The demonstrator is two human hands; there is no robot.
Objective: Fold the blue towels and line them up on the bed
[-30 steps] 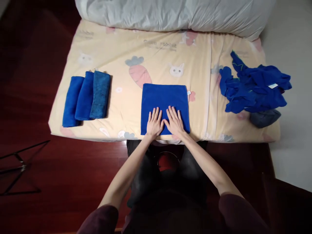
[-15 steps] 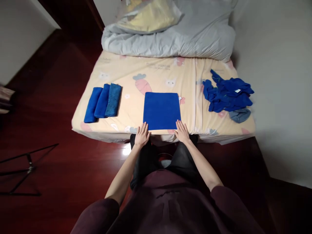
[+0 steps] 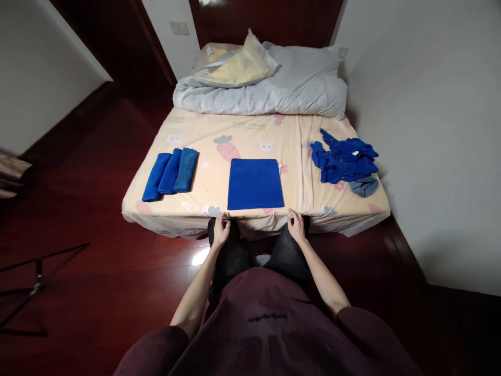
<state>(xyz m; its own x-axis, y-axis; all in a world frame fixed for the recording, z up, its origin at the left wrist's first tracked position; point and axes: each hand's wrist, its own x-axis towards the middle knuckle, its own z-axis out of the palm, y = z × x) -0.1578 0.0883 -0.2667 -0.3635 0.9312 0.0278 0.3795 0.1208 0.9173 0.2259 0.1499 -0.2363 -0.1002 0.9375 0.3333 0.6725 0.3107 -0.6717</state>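
A blue cloth [image 3: 255,184] lies flat and square near the front edge of the bed [image 3: 211,180], with a small white tag at its right side. My left hand [image 3: 221,230] is just below the cloth's lower left corner, fingers apart and holding nothing. Past the lower right corner, my right hand [image 3: 296,225] is at the bed's edge, its fingers loosely curled apart and empty. Three folded blue cloths [image 3: 171,174] lie side by side on the left. On the right is a crumpled heap of blue cloths [image 3: 346,159] with a grey-blue piece [image 3: 364,186] beneath.
A grey quilt [image 3: 258,99] and a yellow pillow in a clear bag [image 3: 245,68] lie at the bed's far end. A wall [image 3: 430,130] stands on the right. Black stand legs [image 3: 38,287] are on the floor at the left.
Both hands have come off the blue cloth and drawn back towards my body. The view has shifted to show more of the far wall and headboard.
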